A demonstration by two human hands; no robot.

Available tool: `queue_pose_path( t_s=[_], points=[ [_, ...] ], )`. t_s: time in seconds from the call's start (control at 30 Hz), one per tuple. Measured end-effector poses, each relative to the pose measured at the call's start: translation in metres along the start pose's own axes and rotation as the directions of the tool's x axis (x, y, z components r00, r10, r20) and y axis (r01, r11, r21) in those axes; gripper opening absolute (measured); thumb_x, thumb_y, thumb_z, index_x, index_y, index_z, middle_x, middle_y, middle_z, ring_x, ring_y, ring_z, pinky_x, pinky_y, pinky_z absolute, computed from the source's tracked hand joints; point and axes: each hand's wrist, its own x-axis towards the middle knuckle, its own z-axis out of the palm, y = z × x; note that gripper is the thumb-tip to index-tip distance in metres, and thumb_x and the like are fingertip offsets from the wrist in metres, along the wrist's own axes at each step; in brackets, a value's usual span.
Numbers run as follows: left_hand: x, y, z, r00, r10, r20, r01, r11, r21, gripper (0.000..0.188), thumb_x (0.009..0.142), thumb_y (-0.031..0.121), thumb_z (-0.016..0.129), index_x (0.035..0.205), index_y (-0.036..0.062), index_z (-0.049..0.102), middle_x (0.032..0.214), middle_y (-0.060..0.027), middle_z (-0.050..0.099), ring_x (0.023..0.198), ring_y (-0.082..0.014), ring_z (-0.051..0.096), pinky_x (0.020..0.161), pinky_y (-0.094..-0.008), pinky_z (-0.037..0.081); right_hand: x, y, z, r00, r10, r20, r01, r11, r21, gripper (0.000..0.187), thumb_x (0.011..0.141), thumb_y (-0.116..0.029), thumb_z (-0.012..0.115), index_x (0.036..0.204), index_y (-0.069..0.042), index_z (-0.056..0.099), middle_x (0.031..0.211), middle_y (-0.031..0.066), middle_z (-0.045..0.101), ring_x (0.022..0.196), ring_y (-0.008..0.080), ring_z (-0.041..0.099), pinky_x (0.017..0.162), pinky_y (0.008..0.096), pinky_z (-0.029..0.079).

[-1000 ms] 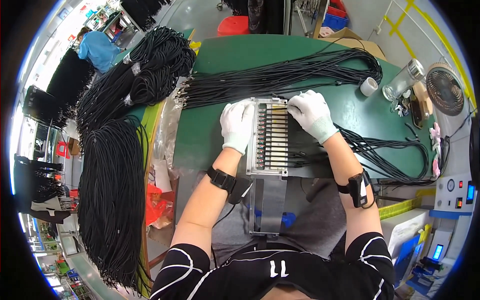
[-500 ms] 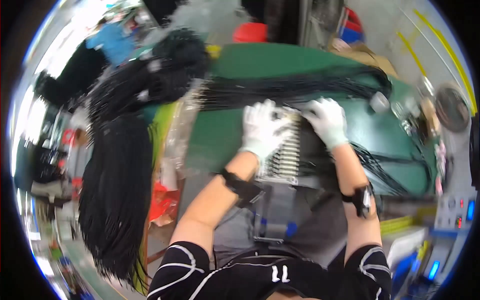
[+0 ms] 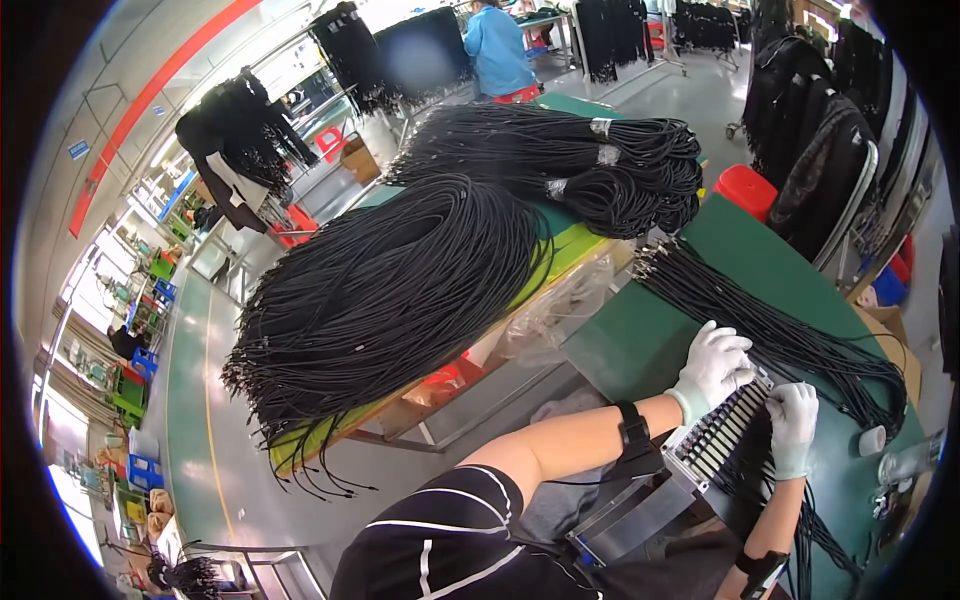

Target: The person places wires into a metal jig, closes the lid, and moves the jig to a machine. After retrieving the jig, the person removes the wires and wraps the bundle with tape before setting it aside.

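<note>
A white-gloved left hand [image 3: 715, 368] is bending its fingers over the far end of a slotted metal fixture [image 3: 714, 440]; whether they are gripping anything cannot be told. The gloved right hand [image 3: 793, 420] is curling its fingertips together at the fixture's right side, any cable between them being too small to make out. The fixture is lying aslant between the hands, at the near edge of a green table [image 3: 625, 335]. Just beyond, a bundle of black cables [image 3: 800, 335] is stretching across the tabletop toward a small white cup [image 3: 872, 440]. To the left, a heap of black cables [image 3: 390, 270] is covering another table, while in the background a person in blue [image 3: 500, 55] is facing away near hanging black cables.
</note>
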Motion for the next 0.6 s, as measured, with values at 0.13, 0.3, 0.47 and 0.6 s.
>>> queue_pose_path(
  t_s=[0.13, 0.3, 0.47, 0.6],
  points=[
    [0.003, 0.011, -0.005, 0.989, 0.149, 0.014, -0.148, 0.987, -0.067, 0.014, 0.076, 0.025, 0.077, 0.077, 0.0136, 0.068, 0.12, -0.0077, 0.066, 0.122, -0.0348, 0.053, 0.112, -0.0515, 0.032, 0.007, -0.032, 0.009, 1.0, -0.004, -0.022, 0.006, 0.995, 0.099, 0.016, 0.079, -0.013, 0.071, 0.087, -0.004, 0.061, 0.086, 0.0105, 0.061, 0.087, 0.0335, 0.054, 0.079, 0.0431, 0.043],
    [0.0, 0.01, -0.013, 0.98, 0.185, -0.073, -0.189, 0.98, -0.055, 0.015, 0.076, 0.023, 0.078, 0.076, 0.0121, 0.067, 0.116, -0.0075, 0.067, 0.117, -0.0351, 0.055, 0.109, -0.0507, 0.036, 0.003, -0.013, 0.002, 0.993, 0.0, 0.116, -0.009, 0.997, 0.079, 0.014, 0.08, -0.008, 0.072, 0.089, -0.002, 0.064, 0.088, 0.012, 0.062, 0.087, 0.0334, 0.057, 0.079, 0.0423, 0.045],
    [0.008, 0.005, -0.007, 0.985, 0.08, -0.155, -0.101, 0.986, -0.133, 0.015, 0.075, 0.022, 0.078, 0.075, 0.0111, 0.067, 0.113, -0.0084, 0.068, 0.114, -0.0345, 0.057, 0.104, -0.049, 0.041, -0.031, 0.042, -0.006, 0.945, 0.322, 0.059, -0.323, 0.946, 0.012, 0.015, 0.08, -0.005, 0.071, 0.093, -0.001, 0.067, 0.09, 0.0132, 0.065, 0.086, 0.0332, 0.06, 0.079, 0.041, 0.048],
    [0.012, 0.007, -0.032, 0.995, 0.075, -0.069, -0.075, 0.997, 0.01, 0.016, 0.075, 0.024, 0.077, 0.078, 0.0096, 0.073, 0.106, -0.0091, 0.071, 0.107, -0.0319, 0.061, 0.098, -0.0458, 0.044, -0.014, 0.007, 0.01, 0.98, 0.198, 0.025, -0.198, 0.952, 0.232, 0.012, 0.078, -0.006, 0.07, 0.09, -0.002, 0.071, 0.092, 0.014, 0.069, 0.088, 0.0327, 0.064, 0.081, 0.0393, 0.051]
  ],
)
